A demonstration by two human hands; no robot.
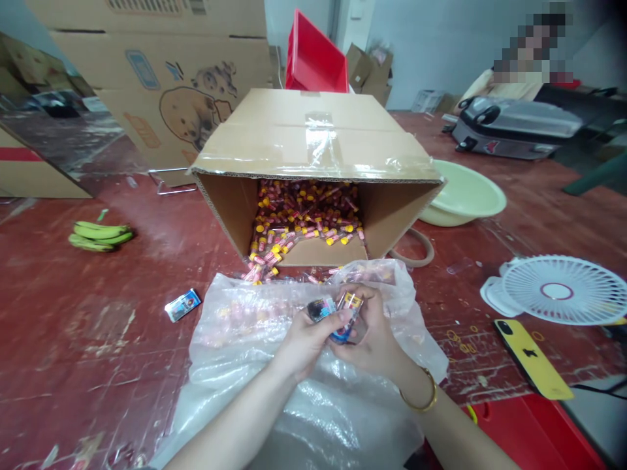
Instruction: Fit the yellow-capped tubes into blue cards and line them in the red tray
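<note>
My left hand (304,346) and my right hand (373,339) meet above a clear plastic bag (255,346) spread on the red floor. Both are closed on a small bundle of little packets (337,312), with a printed card showing at the left hand's fingertips and a yellow-capped piece at the right hand's. A gold bangle (420,395) sits on my right wrist. Just beyond the bag, a cardboard box (313,140) lies on its side. Many small pink tubes with yellow caps (304,219) fill it and spill toward the bag.
A loose printed card (182,305) lies left of the bag, bananas (100,236) farther left. At right are a pale green basin (467,196), a white fan (558,289), a yellow phone (533,359) and scattered rubber bands. Another person sits at the far right behind a suitcase (514,127). Printed cartons (161,78) stand behind.
</note>
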